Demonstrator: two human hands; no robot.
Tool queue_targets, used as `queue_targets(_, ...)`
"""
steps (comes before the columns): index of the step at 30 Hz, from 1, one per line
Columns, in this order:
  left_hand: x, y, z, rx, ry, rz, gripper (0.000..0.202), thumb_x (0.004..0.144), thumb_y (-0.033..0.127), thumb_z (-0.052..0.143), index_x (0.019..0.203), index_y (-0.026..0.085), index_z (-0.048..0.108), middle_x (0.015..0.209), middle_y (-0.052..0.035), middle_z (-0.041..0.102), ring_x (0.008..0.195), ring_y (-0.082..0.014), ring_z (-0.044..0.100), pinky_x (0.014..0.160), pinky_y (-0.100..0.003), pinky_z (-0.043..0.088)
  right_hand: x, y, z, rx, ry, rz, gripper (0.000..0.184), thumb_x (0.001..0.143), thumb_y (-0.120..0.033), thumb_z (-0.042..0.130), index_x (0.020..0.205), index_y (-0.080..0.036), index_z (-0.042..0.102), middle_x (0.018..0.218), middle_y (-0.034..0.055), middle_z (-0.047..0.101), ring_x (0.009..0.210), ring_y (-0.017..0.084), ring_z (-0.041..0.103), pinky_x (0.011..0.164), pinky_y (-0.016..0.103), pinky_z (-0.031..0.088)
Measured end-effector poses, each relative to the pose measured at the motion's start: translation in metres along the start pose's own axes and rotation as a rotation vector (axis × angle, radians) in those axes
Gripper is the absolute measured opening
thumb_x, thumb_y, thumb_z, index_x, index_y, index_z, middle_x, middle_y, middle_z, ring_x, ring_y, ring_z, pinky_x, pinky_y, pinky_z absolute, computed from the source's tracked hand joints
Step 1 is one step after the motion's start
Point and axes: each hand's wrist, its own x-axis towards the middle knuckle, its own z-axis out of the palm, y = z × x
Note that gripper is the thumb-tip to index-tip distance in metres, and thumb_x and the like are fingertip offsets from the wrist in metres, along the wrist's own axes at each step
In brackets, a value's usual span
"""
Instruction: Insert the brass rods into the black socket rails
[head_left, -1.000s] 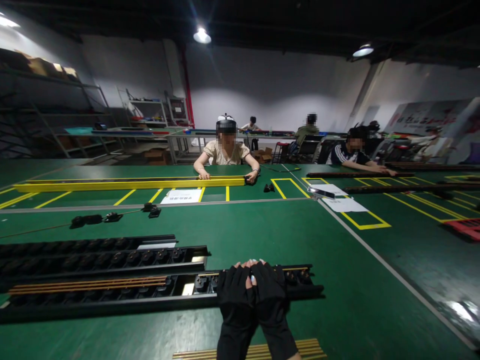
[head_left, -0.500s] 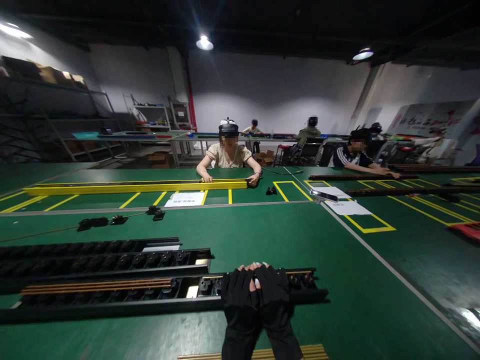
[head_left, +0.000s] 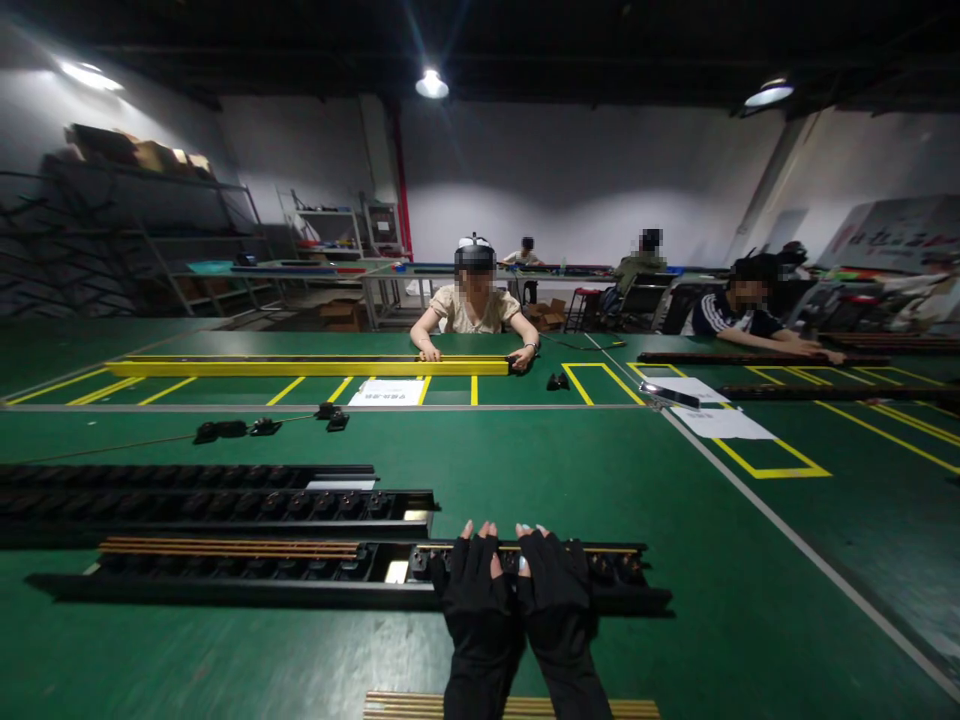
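My left hand [head_left: 474, 580] and my right hand [head_left: 555, 580], both in black fingerless gloves, lie side by side over the right part of a long black rail [head_left: 262, 594]. Their fingers are stretched forward across it, the thumbs turned inward. A row of black modules [head_left: 626, 568] sits inside the rail. A thin brass strip [head_left: 619, 547] runs along the modules and passes beneath my fingers. Further left, several copper-coloured rods [head_left: 232, 547] rest on top of the same rail. What lies directly under my palms is hidden.
More black rails [head_left: 225, 508] lie behind on the left. Brass rods [head_left: 401, 705] lie at the near edge. Opposite, a person [head_left: 474, 300] holds a long yellow bar [head_left: 315, 368]. Small black parts [head_left: 221, 431], paper sheets [head_left: 390, 393] and a phone-like object [head_left: 671, 396] lie beyond.
My hands have moved slightly apart, and the fingers now reach out more over the rail. The view has shifted a little to the left.
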Motion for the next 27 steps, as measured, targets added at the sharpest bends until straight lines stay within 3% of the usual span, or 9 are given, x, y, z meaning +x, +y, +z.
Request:
queue_targets(4,-0.004,-0.002,0.002,0.004,-0.04,0.002,0.035,0.093,0.027,0.049,0.124,0.015,0.063,0.115,-0.0137,0.073,0.117,-0.0286,0.064,0.115,-0.052,0.023,-0.001,-0.001,0.001,0.003,0.002,0.003,0.038,0.093,-0.016,0.046,0.124,-0.023,0.067,0.113,0.0037,0.076,0.111,0.02,0.067,0.119,0.042,0.026)
queue_targets(9,0.002,-0.01,-0.002,-0.005,0.046,-0.139,0.035,0.094,0.013,0.041,0.117,0.018,0.067,0.116,-0.011,0.074,0.12,-0.0249,0.062,0.113,-0.047,0.026,-0.002,0.001,0.001,-0.008,-0.006,-0.008,0.039,0.093,-0.014,0.046,0.125,-0.023,0.066,0.113,0.0024,0.075,0.112,0.021,0.067,0.119,0.042,0.026)
queue_targets(15,0.004,-0.021,-0.002,-0.013,0.037,-0.228,0.034,0.096,0.017,0.039,0.103,0.021,0.072,0.099,-0.005,0.077,0.107,-0.0241,0.067,0.114,-0.048,0.023,-0.003,0.003,0.001,-0.029,-0.024,-0.024,0.042,0.094,-0.015,0.044,0.131,-0.025,0.063,0.114,0.0029,0.075,0.112,0.021,0.067,0.119,0.043,0.025)
queue_targets(21,0.002,-0.027,-0.001,-0.008,0.09,-0.318,0.036,0.097,0.021,0.039,0.115,0.023,0.07,0.113,-0.0072,0.075,0.12,-0.025,0.061,0.113,-0.049,0.026,0.001,-0.002,-0.002,-0.015,-0.023,-0.003,0.038,0.095,-0.016,0.044,0.124,-0.023,0.067,0.114,0.0026,0.075,0.112,0.02,0.066,0.119,0.041,0.024)
queue_targets(27,-0.003,-0.035,0.004,-0.001,0.094,-0.344,0.034,0.097,0.022,0.039,0.11,0.022,0.072,0.103,-0.0056,0.077,0.116,-0.0246,0.063,0.113,-0.05,0.026,0.002,-0.002,-0.004,-0.018,-0.035,-0.001,0.036,0.095,-0.017,0.045,0.123,-0.022,0.067,0.114,0.0031,0.075,0.113,0.02,0.066,0.119,0.042,0.024)
